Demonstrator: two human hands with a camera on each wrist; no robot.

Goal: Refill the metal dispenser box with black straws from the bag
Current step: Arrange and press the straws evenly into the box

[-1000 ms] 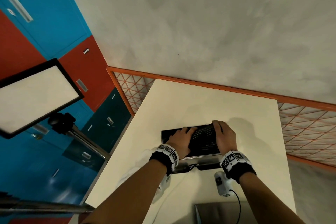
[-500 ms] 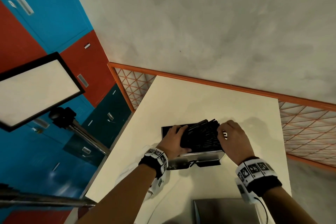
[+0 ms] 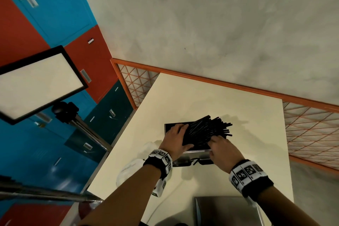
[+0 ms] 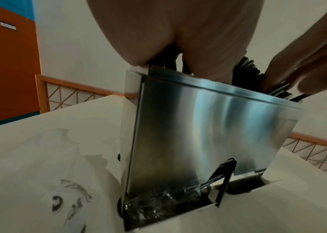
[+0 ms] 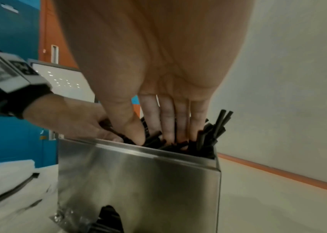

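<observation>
Dim, warm indoor light, soft shadows on the pale table (image 3: 211,97) beyond the straws (image 3: 207,130), streaked glare on the metal box (image 4: 208,126), wide-angle bending at the edges, wrist views soft and grainy, near palms blurred, bright light panel (image 3: 38,82) washed out

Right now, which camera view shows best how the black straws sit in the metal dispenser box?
The head view: it looks down on the black straws fanned across the metal dispenser box, their ends jutting past its right edge. The right wrist view shows only straw ends among that hand's fingers. The left wrist view shows mostly the box front, few straws.
</observation>
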